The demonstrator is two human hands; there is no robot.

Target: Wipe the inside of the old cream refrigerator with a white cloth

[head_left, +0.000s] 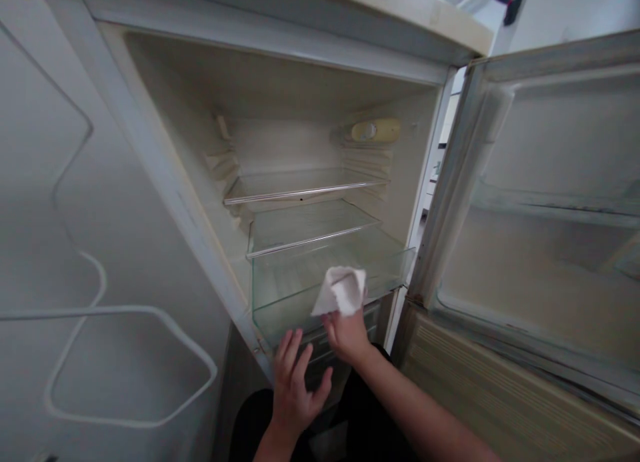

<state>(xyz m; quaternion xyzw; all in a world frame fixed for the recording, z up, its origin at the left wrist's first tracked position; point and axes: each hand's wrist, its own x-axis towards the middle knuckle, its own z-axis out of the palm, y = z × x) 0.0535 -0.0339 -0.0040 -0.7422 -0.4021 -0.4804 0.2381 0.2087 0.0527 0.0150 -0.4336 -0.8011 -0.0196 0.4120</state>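
In the head view, my right hand (347, 334) grips a crumpled white cloth (341, 290) in front of the clear drawer (285, 299) at the bottom of the open fridge compartment. My left hand (295, 385) is raised with its fingers spread, just below the drawer's lower left corner, and holds nothing. Two glass shelves, an upper one (305, 183) and a lower one (310, 225), sit above the drawer inside the fridge.
The fridge door (565, 135) stands wide open on the right, with a clear door shelf (560, 205). A second, ribbed door panel (490, 389) is below it. A pale cable (165, 319) runs along the white surface at the left. A light housing (383, 130) is inside the fridge.
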